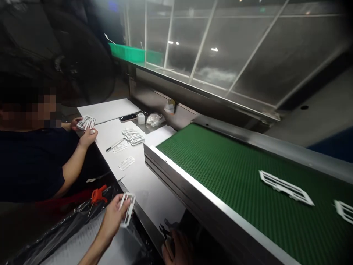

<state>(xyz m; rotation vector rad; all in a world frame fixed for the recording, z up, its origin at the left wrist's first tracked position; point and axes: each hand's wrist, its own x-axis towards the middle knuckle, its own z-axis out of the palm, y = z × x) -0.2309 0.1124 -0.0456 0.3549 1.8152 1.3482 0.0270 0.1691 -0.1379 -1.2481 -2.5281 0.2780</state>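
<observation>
My left hand [113, 217] grips a white plastic frame part [127, 208] by its side and holds it upright over a black plastic bag, close to the white table's edge. My right hand [176, 248] is low at the bottom edge, in shadow under the conveyor's side, closed around a small black cutter [164, 231] whose tip points left. The two hands are apart. On the green conveyor belt [220, 165] to the right lie two more white frame parts, one [286, 187] whole in view and another [344, 211] cut off by the right edge.
A co-worker sits at the left, both hands on a stack of white parts [86, 123]. The white table [154, 191] bears loose parts [132, 136], a pen [114, 145], a phone [128, 117] and a tape roll. An orange-handled tool [98, 195] lies on the black bag [63, 228].
</observation>
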